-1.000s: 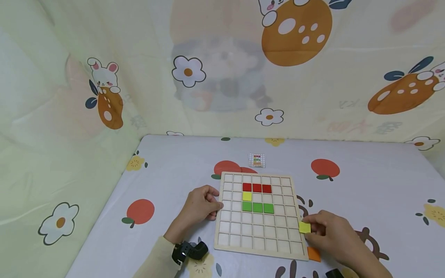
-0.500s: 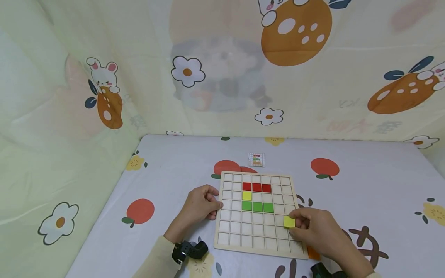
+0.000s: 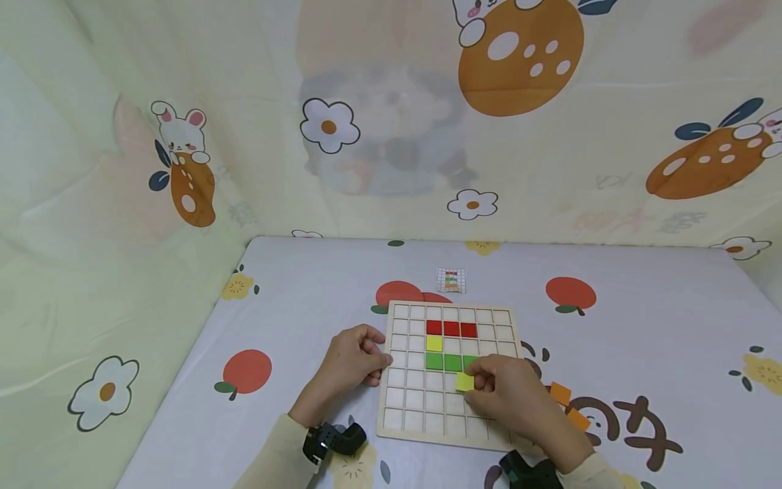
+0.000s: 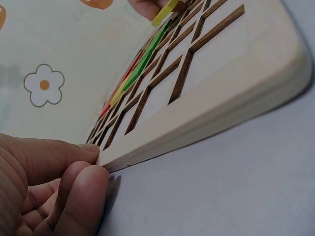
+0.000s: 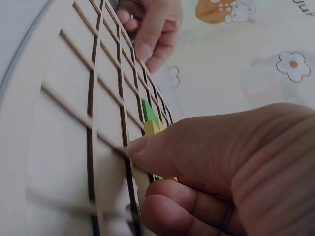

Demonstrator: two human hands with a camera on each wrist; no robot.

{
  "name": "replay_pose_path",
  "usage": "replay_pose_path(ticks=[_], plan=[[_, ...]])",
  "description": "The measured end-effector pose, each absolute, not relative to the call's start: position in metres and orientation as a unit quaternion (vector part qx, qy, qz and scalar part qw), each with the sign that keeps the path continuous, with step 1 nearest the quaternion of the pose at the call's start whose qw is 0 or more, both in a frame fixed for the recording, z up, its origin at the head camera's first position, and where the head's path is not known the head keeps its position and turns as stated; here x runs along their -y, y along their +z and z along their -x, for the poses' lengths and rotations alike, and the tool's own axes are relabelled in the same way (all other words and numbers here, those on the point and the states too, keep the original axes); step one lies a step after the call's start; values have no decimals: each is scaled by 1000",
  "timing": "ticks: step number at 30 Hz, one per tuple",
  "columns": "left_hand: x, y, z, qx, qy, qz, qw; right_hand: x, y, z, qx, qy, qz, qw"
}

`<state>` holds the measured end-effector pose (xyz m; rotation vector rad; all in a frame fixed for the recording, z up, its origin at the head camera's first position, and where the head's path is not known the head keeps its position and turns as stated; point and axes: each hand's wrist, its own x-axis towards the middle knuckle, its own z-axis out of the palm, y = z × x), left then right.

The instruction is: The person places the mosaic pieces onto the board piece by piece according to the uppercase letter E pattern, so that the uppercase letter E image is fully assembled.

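1. The right hand is above the wooden board, and its fingers are pinching the held yellow tile between the thumb and the fingertips
2. This tile is over the middle part of the grid, just on the near side of the green row; I cannot tell if it touches the board
3. The left hand is at the left edge of the board: its thumb and curled fingers are pinching this edge, as the left wrist view also shows
4. The board lies flat on the desk, and its surface is divided into square cells
5. In the second row from the far side there are three red tiles, side by side
6. In the next row, one placed yellow tile is directly below the leftmost red one
7. One row nearer there are three green tiles; the rightmost is partly covered by the right hand
8. Two orange tiles are on the desk, to the right of the board and beside the right wrist
9. A small card with a coloured grid pattern lies beyond the far edge of the board
10. Each wrist wears a black device
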<state>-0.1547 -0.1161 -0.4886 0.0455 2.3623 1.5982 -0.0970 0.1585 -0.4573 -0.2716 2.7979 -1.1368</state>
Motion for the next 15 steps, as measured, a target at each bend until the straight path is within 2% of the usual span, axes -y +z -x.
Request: replay_pose_path(ticks=[15], plan=[[117,-487,153,-815,561,-21,144,-130,-457,107,-922,-367,104,62]])
